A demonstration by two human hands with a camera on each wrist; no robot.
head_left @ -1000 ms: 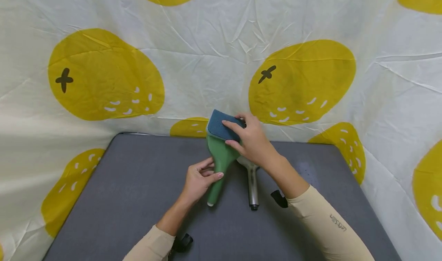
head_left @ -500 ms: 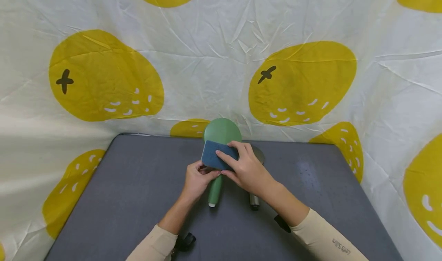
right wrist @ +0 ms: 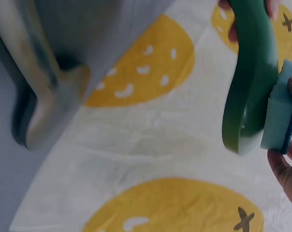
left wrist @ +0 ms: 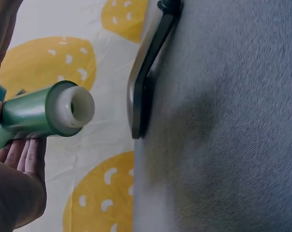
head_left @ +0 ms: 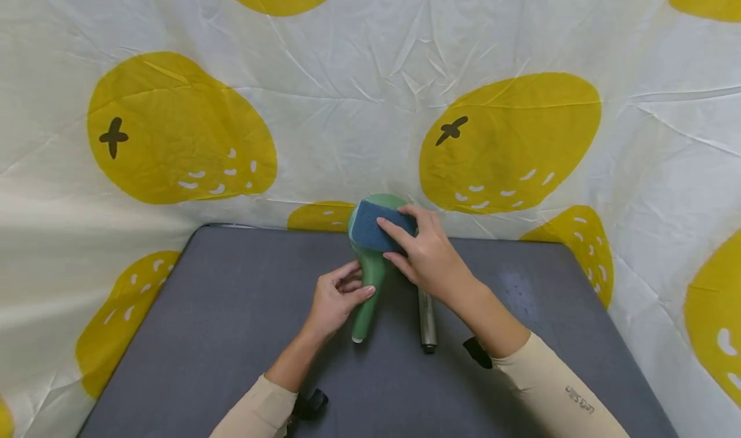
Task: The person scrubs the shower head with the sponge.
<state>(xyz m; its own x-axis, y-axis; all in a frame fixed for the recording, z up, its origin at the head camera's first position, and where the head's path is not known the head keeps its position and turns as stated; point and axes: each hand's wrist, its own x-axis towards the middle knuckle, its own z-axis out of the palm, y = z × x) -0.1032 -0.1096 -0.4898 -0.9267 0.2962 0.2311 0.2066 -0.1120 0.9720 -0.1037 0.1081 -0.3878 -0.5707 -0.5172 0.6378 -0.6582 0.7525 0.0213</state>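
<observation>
My left hand grips a green shower head by its handle, raised above the table with its round head up. In the left wrist view the handle ends in a white hollow connector. My right hand pinches a sponge at its edges, laid over the round head and covering much of it. The right wrist view shows the sponge's light-blue foam towards the green head, and its dark-blue side under my fingers. Behind my right hand lies a silvery shower head, its head hidden in the head view.
The grey table lies beneath both hands. A white curtain with yellow fruit prints rises behind its back edge. Black camera mounts sit on both wrists. A pale mark shows on the table at the right.
The sponge slid down from the round head towards the neck, then back up onto the head. The green shower head's tilt shifted slightly. My left hand keeps its grip; the silvery shower head stays put.
</observation>
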